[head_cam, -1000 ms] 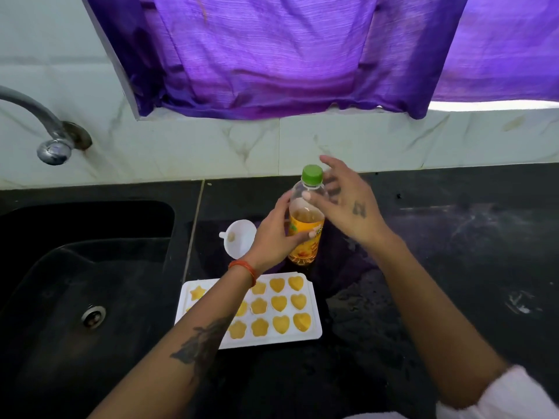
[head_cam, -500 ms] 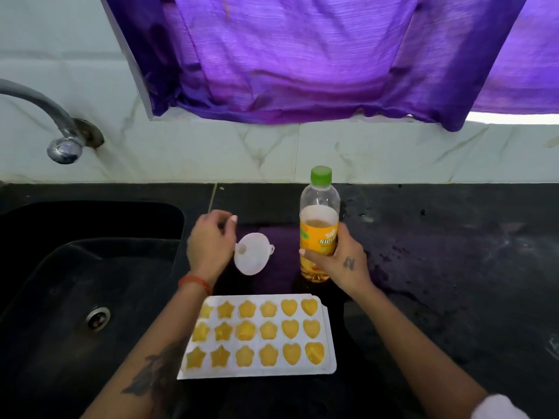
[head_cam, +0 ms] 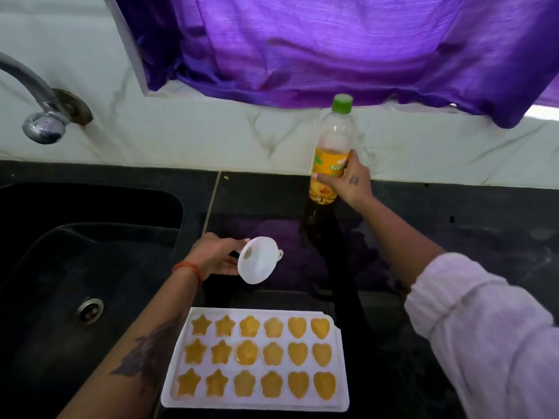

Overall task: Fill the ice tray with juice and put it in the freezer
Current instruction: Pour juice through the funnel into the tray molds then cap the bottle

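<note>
A white ice tray lies on the black counter near me, its star, flower and heart cells filled with orange juice. My right hand grips a capped juice bottle with a green lid, standing upright at the back by the wall. My left hand holds a white funnel by its rim, tilted on its side above the counter between the tray and the bottle.
A black sink with a drain fills the left side, with a metal tap above it. A purple curtain hangs over the marble backsplash. Dark counter extends to the right.
My right hand has moved the bottle back toward the wall. My left hand has taken hold of the funnel and tipped it up. The camera view has moved closer.
</note>
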{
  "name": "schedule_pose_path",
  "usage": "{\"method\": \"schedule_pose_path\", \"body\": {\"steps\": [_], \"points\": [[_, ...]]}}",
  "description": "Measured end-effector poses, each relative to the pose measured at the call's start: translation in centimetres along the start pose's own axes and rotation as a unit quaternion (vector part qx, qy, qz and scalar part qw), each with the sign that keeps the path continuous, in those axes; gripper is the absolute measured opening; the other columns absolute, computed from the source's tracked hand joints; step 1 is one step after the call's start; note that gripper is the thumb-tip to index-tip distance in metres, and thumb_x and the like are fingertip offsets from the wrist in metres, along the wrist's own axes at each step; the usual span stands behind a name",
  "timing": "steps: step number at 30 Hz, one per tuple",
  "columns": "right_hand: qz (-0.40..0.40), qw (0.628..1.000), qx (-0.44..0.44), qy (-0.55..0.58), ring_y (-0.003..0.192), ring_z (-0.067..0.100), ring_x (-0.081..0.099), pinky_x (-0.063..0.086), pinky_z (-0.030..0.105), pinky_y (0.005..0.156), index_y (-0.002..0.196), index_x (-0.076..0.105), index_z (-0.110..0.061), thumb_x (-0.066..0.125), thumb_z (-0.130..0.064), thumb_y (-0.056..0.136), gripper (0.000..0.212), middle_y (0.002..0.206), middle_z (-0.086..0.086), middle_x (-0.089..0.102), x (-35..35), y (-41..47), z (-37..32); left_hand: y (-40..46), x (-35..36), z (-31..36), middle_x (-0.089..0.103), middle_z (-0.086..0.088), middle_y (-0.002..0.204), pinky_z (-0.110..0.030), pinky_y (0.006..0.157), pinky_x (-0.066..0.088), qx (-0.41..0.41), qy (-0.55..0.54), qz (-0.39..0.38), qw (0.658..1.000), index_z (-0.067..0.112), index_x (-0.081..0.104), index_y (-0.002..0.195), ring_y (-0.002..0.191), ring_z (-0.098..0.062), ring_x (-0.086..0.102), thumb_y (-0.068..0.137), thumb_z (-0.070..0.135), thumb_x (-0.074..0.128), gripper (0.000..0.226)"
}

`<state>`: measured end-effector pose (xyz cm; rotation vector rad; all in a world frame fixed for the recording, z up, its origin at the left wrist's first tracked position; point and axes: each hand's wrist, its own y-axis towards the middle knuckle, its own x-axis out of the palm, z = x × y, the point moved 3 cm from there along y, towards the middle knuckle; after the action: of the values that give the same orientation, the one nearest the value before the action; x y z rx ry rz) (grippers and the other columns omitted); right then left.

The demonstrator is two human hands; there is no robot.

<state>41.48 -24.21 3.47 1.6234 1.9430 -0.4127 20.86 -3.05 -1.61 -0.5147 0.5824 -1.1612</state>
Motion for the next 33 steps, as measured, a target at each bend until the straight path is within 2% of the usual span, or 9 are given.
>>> {"method": "schedule_pose_path", "body": {"steps": [4,9,13,17,19,21,24,28,33], "points": [[0.007,1.0,0.012,0.002,0.109,0.029,0.057,0.049,0.038,0.089,0.125,0.042,-0.009,0.081,-0.039,0.065,0.077,0.121,0.013,0.06,0.4,1.9,1.0,0.4,-0.1,0.0,0.07,-0.016,0.07,-0.021,0.045,0.051,0.0,-0.006,0.002,1.0,-0.003,0.07,0.088,0.055,-0.018,0.069,0.078,0.018,0.075,0.024],[-0.017,1.0,0.018,0.009,0.116,0.028,0.053,0.045,0.038,0.094,0.132,0.036,-0.011,0.078,-0.038,0.069,0.081,0.129,0.012,0.055,0.9,1.4,2.0,0.1,-0.1,0.4,0.073,-0.008,0.07,-0.022,0.047,0.052,0.007,0.006,-0.009,1.0,0.003,0.072,0.087,0.062,-0.018,0.07,0.077,0.014,0.072,0.015],[-0.056,0.993,0.097,0.041,0.12,0.027,0.052,0.042,0.034,0.098,0.136,0.036,-0.012,0.08,-0.025,0.07,0.081,0.133,0.012,0.053,0.6,-0.8,2.5,-0.1,0.0,2.6,0.072,-0.009,0.072,-0.022,0.045,0.052,0.062,-0.024,0.008,0.998,0.003,0.067,0.089,0.055,-0.016,0.07,0.08,0.011,0.072,0.013],[-0.076,0.982,0.122,0.119,0.111,0.021,0.057,0.048,0.04,0.099,0.132,0.047,-0.016,0.075,-0.021,0.076,0.063,0.13,0.009,0.055,-0.3,-6.8,2.0,1.0,-0.1,5.8,0.066,-0.009,0.079,-0.025,0.053,0.057,0.165,-0.042,0.072,0.983,0.006,0.063,0.092,0.06,-0.017,0.065,0.08,0.005,0.072,0.015],[-0.087,0.983,0.107,0.124,0.096,0.011,0.061,0.053,0.025,0.087,0.126,0.055,-0.018,0.073,-0.021,0.079,0.051,0.121,0.003,0.059,-0.9,-10.4,1.7,1.9,0.0,7.3,0.065,-0.006,0.082,-0.033,0.067,0.057,0.218,-0.02,0.108,0.97,0.007,0.063,0.099,0.073,-0.02,0.063,0.08,0.005,0.072,0.021],[-0.102,0.985,0.083,0.116,0.085,0.0,0.061,0.049,0.006,0.072,0.117,0.062,-0.019,0.072,-0.019,0.079,0.04,0.108,-0.004,0.064,-1.2,-14.1,1.4,2.9,0.3,8.6,0.066,-0.003,0.086,-0.035,0.078,0.054,0.26,0.017,0.139,0.955,0.014,0.063,0.096,0.084,-0.019,0.063,0.079,0.009,0.073,0.021],[-0.139,0.984,0.07,0.088,0.086,-0.002,0.064,0.045,0.002,0.069,0.107,0.068,-0.025,0.071,-0.019,0.08,0.028,0.096,-0.013,0.067,-1.1,-18.8,1.7,4.5,0.9,10.0,0.065,0.005,0.085,-0.025,0.076,0.048,0.303,0.082,0.185,0.931,0.021,0.064,0.095,0.083,-0.012,0.061,0.079,0.014,0.071,0.019],[-0.182,0.982,0.044,0.019,0.088,-0.009,0.06,0.045,0.005,0.078,0.103,0.071,-0.028,0.066,-0.021,0.085,0.021,0.097,-0.017,0.067,-0.5,-22.5,2.6,6.2,2.0,11.1,0.064,0.001,0.091,-0.008,0.064,0.042,0.339,0.102,0.195,0.915,0.016,0.064,0.101,0.078,-0.012,0.06,0.081,0.01,0.068,0.021],[-0.183,0.982,0.035,-0.018,0.089,-0.004,0.062,0.047,0.01,0.083,0.101,0.073,-0.025,0.062,-0.017,0.086,0.02,0.099,-0.012,0.071,-0.1,-23.5,2.7,7.1,2.8,11.2,0.067,-0.01,0.104,-0.029,0.08,0.048,0.348,0.126,0.217,0.904,0.01,0.062,0.101,0.092,-0.023,0.063,0.085,0.006,0.062,0.017]]}}
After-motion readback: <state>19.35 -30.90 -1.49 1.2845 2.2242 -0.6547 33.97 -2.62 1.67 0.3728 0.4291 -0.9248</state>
